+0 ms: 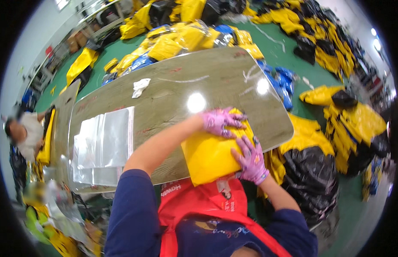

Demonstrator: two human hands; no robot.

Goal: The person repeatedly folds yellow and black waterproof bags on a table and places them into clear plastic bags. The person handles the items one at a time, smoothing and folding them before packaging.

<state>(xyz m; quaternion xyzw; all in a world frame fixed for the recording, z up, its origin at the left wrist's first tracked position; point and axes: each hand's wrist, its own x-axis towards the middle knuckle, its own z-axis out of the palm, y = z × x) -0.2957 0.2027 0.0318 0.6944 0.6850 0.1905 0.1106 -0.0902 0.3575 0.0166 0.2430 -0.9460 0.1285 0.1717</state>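
A folded yellow piece of sheeting (207,156), perhaps a garment, lies at the near edge of the table in front of me. My left hand (222,123), in a pink patterned glove, rests across its far edge with the fingers spread. Lower down, my right hand (252,162) in a matching glove presses flat on its right side, fingers stretched out. Both hands are open and touch the sheeting from above. To the left lies a stack of clear plastic bags (102,139). Farther back is a crumpled white scrap (141,87).
Yellow and blue wrapped bundles (181,40) pile up beyond the table (177,94). Yellow and black heaps (312,171) lie close by on the right, on the green floor (267,40). At far left a co-worker (29,132) handles yellow material.
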